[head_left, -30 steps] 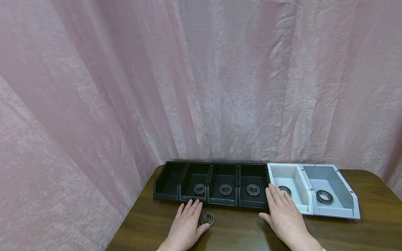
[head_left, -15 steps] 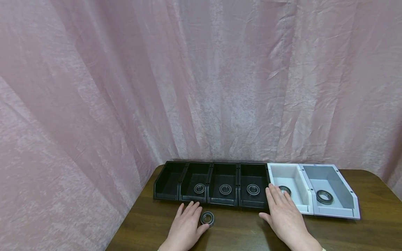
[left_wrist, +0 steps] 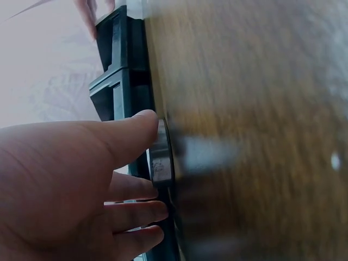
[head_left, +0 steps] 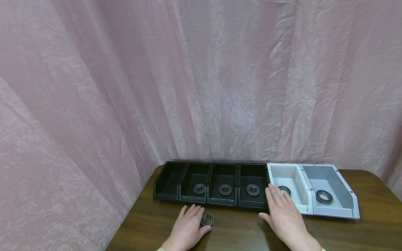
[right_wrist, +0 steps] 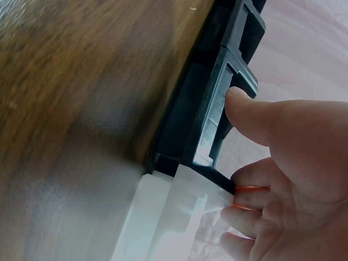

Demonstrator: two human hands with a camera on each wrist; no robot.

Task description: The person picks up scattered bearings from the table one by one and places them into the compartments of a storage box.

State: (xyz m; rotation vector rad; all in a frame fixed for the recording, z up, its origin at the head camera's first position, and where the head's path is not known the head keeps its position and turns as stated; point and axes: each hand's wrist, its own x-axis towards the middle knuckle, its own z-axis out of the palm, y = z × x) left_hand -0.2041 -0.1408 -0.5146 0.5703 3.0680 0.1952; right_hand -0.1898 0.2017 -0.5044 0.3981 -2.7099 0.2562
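A ball bearing (head_left: 207, 219) lies flat on the wooden table in front of the black bins. My left hand (head_left: 186, 228) is at its left, thumb and index finger on either side of it. In the left wrist view the thumb tip and a fingertip reach the bearing's edge (left_wrist: 161, 155); firm contact cannot be told. My right hand (head_left: 285, 219) extends over the front of the white bin (head_left: 306, 205), fingers fairly straight and holding nothing. It partly hides the bearing (head_left: 285, 189) inside that bin.
Black bins (head_left: 223, 202) stand in a row, with a grey-white bin (head_left: 337, 212) at the right end. Bearings lie in three black bins, including one bearing (head_left: 253, 190), and a larger bearing (head_left: 324, 197) in the grey-white bin. A pink curtain (head_left: 220, 87) hangs behind the table (head_left: 245, 230).
My left hand has drawn back slightly towards me, its fingertips farther from the black bins and nearer the loose bearing. The right hand and the bearings have not visibly moved.
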